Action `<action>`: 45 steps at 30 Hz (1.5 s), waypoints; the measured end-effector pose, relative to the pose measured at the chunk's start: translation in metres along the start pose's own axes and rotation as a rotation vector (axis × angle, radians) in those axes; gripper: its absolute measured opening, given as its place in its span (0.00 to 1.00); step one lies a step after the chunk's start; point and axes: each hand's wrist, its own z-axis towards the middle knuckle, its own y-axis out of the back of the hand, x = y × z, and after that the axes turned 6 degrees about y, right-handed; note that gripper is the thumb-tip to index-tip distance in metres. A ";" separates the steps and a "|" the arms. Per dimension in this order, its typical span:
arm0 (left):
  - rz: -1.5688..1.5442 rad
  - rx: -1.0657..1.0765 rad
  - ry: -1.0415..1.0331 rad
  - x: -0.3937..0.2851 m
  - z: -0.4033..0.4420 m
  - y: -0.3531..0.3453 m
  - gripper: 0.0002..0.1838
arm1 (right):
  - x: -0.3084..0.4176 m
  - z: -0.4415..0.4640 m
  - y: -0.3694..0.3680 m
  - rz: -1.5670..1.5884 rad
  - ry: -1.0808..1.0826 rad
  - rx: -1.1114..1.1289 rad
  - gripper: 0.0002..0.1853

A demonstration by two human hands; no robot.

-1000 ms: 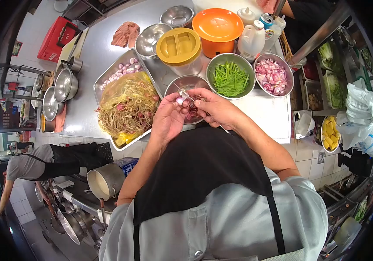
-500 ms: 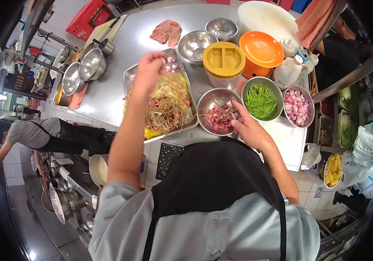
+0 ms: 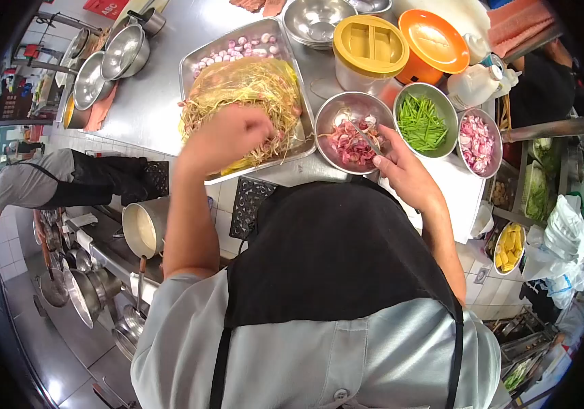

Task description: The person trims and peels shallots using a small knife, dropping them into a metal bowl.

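My right hand (image 3: pixel 404 167) grips a small knife (image 3: pixel 367 138), its blade over a steel bowl (image 3: pixel 323 116) of reddish shallot skins and trimmings (image 3: pixel 352 146). Over the near part of a metal tray (image 3: pixel 310 145) is my left hand (image 3: pixel 227 136). Its fingers are bent, but blur and the back of the hand hide whether they hold anything. Below and around it lies a heap of unpeeled shallots with dry stringy roots (image 3: pixel 275 129), partly in a yellowish net or plastic bag (image 3: pixel 251 82). Peeled shallots (image 3: pixel 237 48) lie along the tray's far end.
Right of the trimmings bowl stand bowls of cut green stalks (image 3: pixel 421 123) and peeled shallots (image 3: pixel 477 143). Behind are a yellow-lidded tub (image 3: pixel 372 44), an orange basin (image 3: pixel 435 41), plastic bottles (image 3: pixel 474 85) and steel bowls (image 3: pixel 318 20). Another person (image 3: pixel 53 180) bends at the left.
My left hand has come back from the peeled shallots at the tray's far end to its near part. My right hand still holds the knife at the bowl. The whole view has shifted.
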 end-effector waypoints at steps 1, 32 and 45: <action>0.138 0.038 0.020 0.007 -0.005 -0.020 0.12 | 0.000 0.001 0.000 -0.017 -0.011 0.015 0.35; 0.445 -0.724 0.252 0.041 0.026 -0.057 0.10 | -0.003 -0.006 0.013 -0.040 0.242 0.064 0.32; 0.108 -0.996 -0.165 -0.068 -0.019 0.050 0.05 | -0.004 -0.010 0.018 0.032 0.140 0.040 0.33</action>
